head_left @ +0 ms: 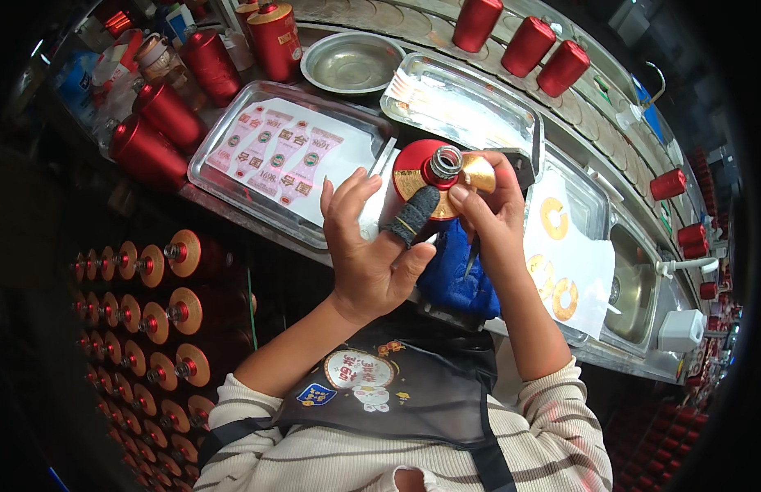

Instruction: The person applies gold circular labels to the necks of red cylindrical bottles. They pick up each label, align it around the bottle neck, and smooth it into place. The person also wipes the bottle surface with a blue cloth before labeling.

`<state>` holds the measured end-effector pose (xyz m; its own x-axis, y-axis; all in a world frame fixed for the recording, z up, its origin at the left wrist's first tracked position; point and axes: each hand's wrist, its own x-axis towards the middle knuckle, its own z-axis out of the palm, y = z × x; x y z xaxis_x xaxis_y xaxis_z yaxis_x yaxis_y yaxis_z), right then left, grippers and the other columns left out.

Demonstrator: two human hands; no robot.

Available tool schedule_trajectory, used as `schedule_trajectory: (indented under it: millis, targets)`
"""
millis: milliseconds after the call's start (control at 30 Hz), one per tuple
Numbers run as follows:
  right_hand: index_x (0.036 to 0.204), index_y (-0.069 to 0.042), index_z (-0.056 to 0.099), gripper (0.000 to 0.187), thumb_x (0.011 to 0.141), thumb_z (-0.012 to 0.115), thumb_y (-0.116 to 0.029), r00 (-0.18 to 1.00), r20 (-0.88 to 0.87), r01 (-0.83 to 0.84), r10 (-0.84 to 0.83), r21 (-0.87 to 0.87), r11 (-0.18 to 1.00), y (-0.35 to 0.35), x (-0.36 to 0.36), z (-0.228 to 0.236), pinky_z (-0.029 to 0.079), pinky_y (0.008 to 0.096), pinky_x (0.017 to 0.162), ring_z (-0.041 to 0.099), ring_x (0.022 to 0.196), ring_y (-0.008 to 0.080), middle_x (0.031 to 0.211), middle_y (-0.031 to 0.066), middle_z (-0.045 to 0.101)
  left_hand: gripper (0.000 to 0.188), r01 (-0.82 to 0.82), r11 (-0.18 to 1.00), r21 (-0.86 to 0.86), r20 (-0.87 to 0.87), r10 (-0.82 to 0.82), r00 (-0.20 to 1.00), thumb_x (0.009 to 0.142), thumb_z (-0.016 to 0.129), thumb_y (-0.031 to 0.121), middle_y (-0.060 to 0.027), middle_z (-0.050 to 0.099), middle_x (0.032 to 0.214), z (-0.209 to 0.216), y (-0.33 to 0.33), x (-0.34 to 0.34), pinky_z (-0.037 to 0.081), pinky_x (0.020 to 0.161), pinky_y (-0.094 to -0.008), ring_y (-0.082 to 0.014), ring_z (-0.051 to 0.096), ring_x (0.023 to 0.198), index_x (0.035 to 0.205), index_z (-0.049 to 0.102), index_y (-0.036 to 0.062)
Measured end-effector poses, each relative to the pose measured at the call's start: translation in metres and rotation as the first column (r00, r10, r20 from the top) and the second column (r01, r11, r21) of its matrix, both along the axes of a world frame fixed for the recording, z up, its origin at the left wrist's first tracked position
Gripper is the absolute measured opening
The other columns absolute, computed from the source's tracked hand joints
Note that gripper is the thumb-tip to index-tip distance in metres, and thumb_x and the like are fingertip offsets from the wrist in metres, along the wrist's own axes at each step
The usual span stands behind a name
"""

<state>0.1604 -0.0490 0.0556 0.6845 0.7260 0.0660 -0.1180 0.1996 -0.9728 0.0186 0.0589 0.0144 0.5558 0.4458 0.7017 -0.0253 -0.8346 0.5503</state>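
A red bottle [412, 154] with a bare glass neck stands before me, tilted slightly my way. A gold ring-shaped label [411, 182] lies partly around its shoulder. My left hand [366, 258] has its fingers spread, and its index finger, wrapped in a dark cloth finger cover [415, 216], presses on the label beside the neck. On the other side, my right hand [499, 205] pinches the label's loose end [479, 174], which curls up off the bottle. A thin dark pointed tool [471, 256] shows below that palm; how it is held is hidden. Beneath the bottle is a blue cloth-like support [458, 275].
A metal tray [202, 168] holds pink printed label sheets at left. White backing paper with gold ring labels [554, 218] lies at right, near a sink [634, 283]. Labelled bottles [184, 252] stand in rows at lower left. Red bottles [528, 47] stand on the conveyor behind.
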Motion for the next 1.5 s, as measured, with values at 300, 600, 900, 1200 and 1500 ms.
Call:
schedule_trajectory:
  millis: [300,600,900,1200,1500]
  targets:
    - [0.102,-0.006,0.059,0.014,0.091,0.066,-0.010,0.982,0.188,-0.024,0.023,-0.001,1.000,0.003,0.022,-0.001,0.039,0.0184,0.058,0.050,0.066,0.0020,0.088,-0.0013,0.063,0.021,-0.109,0.970,0.218,-0.069,0.127,0.990,0.086,0.071,0.036,-0.0104,0.040,0.143,0.013,-0.027,0.012,0.012,0.114,-0.0639,-0.0413,0.030,0.137,0.096,0.073,0.0177]
    - [0.097,-0.006,0.062,0.010,0.091,0.067,-0.012,0.983,-0.144,-0.117,0.118,0.012,0.993,0.004,0.037,-0.001,0.039,0.0169,0.061,0.054,0.077,0.0016,0.094,-0.0013,0.063,0.069,-0.040,0.984,-0.175,0.120,0.062,0.991,0.067,0.091,0.027,-0.0198,0.038,0.140,0.023,-0.020,0.017,0.033,0.109,-0.0510,-0.0412,0.038,0.131,0.123,0.059,0.0012]
    - [0.103,-0.002,0.064,0.018,0.087,0.069,-0.008,0.981,0.153,-0.122,0.115,0.032,0.992,0.004,0.040,0.000,0.034,0.0174,0.046,0.048,0.054,0.0025,0.081,-0.0004,0.065,0.083,0.379,0.800,-0.466,0.029,-0.414,0.910,0.059,0.093,0.011,-0.0108,0.057,0.121,0.019,0.035,0.032,0.045,0.102,-0.0375,-0.0269,0.056,0.119,0.131,0.053,0.0043]
    - [0.111,-0.002,0.066,0.023,0.088,0.068,-0.007,0.997,-0.059,-0.050,0.046,-0.057,0.997,-0.006,0.020,0.000,0.035,0.0183,0.049,0.049,0.059,0.0020,0.082,-0.0022,0.064,0.098,0.289,0.720,-0.631,-0.105,-0.449,0.887,0.055,0.095,0.018,-0.0083,0.054,0.137,0.030,0.028,0.024,0.039,0.110,-0.0352,-0.0216,0.050,0.129,0.140,0.047,0.0045]
    - [0.118,-0.001,0.060,0.031,0.088,0.069,-0.007,0.964,-0.206,-0.154,0.169,0.085,0.984,-0.017,0.021,-0.001,0.038,0.0167,0.055,0.050,0.063,-0.0001,0.085,-0.0028,0.061,0.077,0.491,0.677,-0.548,0.082,-0.541,0.837,0.073,0.090,0.028,-0.0063,0.057,0.133,0.030,0.038,0.012,0.037,0.111,-0.0353,-0.0195,0.051,0.126,0.136,0.053,0.0033]
